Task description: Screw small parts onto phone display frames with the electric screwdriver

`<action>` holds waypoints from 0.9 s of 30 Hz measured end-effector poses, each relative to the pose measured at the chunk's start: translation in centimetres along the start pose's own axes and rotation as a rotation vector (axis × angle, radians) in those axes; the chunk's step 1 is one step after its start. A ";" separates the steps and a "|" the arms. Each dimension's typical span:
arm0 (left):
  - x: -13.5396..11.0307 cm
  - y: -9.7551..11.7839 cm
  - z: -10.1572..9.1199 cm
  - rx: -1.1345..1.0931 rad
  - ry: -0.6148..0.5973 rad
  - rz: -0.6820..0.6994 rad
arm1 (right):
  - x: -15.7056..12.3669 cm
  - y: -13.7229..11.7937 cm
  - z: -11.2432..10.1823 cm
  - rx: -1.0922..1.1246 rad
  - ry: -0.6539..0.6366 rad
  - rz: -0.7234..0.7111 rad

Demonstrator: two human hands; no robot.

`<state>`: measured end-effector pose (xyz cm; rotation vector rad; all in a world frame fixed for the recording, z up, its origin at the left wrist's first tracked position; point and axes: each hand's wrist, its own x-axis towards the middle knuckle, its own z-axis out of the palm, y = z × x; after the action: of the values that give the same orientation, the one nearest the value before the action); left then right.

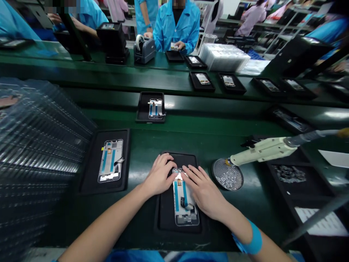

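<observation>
From my remote seat I log the bench as follows. Item one: a phone display frame (185, 205), silver with blue strips and a small dark flex part, lying flat and lengthwise in a black tray (165, 214), its upper end under both hands. The left hand (159, 174) sits curled at the frame's top corner, fingers bent over towards the tray's upper edge; I cannot tell whether it grips anything. The right hand (204, 191) lies open, fingers spread, with fingertips (187, 171) resting on the frame's upper end and nothing closed in them. A blue wristband (253, 238) circles that forearm. For work of this kind, I judge that even, flat finger pressure on the rim is best, with the frame kept square in its tray and the flex part left clear. Containers: a second black tray (88, 180) to the left holds a similar frame (110, 161); a third tray (142, 107) further along the green conveyor bench (141, 145) holds another frame (155, 109). To the right, a black tray (289, 189) holds a heap of small parts (289, 174), too small to identify. Beside the hands, a cream handheld tool (259, 153) on a hose points at a round mesh disc (227, 174). A tall stack of clear plastic trays (40, 153) stands at far left.
</observation>
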<state>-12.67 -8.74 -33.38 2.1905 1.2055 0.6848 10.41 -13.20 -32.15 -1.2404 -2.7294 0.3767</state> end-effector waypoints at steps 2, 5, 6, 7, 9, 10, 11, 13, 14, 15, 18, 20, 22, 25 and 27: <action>0.0 -0.1 0.1 0.013 -0.009 0.012 | -0.1 0.4 0.1 0.034 0.007 0.000; -0.2 -0.6 0.0 0.031 -0.036 0.053 | -0.3 1.2 0.3 0.105 0.015 -0.026; -0.2 -0.8 -0.3 0.039 -0.050 0.071 | -0.3 1.5 0.3 0.127 0.015 -0.030; -0.3 -1.0 -0.5 0.052 -0.068 0.092 | -0.4 1.6 0.3 0.145 0.016 -0.029; -0.2 -1.2 -1.2 0.097 -0.115 0.145 | -0.3 1.8 0.3 0.168 0.019 -0.019; -0.2 -1.2 -1.5 0.126 -0.137 0.168 | -0.2 1.8 0.4 0.175 0.022 -0.016; -0.2 -1.1 -1.8 0.156 -0.157 0.187 | -0.1 1.8 0.4 0.182 0.025 -0.014; -0.1 -0.7 -2.3 0.212 -0.186 0.197 | -0.1 1.6 0.5 0.206 0.039 -0.019; -0.1 -0.4 -2.4 0.235 -0.193 0.193 | -0.2 1.6 0.5 0.229 0.067 -0.025; -0.1 -0.2 -2.4 0.256 -0.196 0.186 | -0.3 1.5 0.4 0.260 0.129 -0.034; -0.4 0.2 -2.3 0.283 -0.195 0.163 | -1.5 1.7 -0.6 0.311 0.617 0.048; -0.5 0.0 -2.3 0.274 -0.188 0.155 | -2.2 2.5 -2.0 0.228 1.148 0.220; -0.5 -0.3 -2.2 0.260 -0.198 0.169 | -2.4 3.9 -3.9 0.179 1.471 0.390; 0.0 -0.5 -1.9 0.240 -0.225 0.216 | -1.3 6.7 -6.4 0.508 1.326 0.423; 0.4 -0.5 -1.4 0.229 -0.220 0.226 | -0.3 8.3 -7.3 0.791 1.134 0.383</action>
<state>-13.70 -7.82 -32.59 2.5436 0.9731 0.3925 18.10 -6.88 -27.41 -1.1634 -1.2118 0.4975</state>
